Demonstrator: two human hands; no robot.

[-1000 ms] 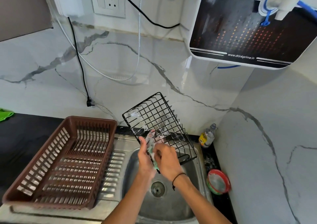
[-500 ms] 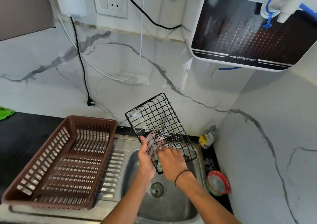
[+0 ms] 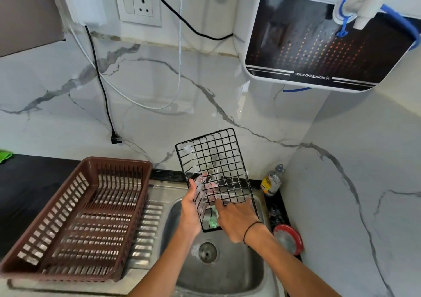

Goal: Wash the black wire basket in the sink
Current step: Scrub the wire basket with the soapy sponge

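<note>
Marble-walled kitchen, steel sink (image 3: 255,271): black wire basket (image 3: 214,171) held tilted above the basin. Left hand (image 3: 190,212) fingers grip its edge; right hand (image 3: 237,219) presses a green scrubber (image 3: 213,220) inside. Likely light, stiff, soap-slick; hold by the rim wires

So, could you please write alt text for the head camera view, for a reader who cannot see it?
Over a steel sink, the left hand holds a soapy black wire basket tilted up, while the right hand rubs it with a green scrubber. An empty brown dish rack sits to the left.
</note>
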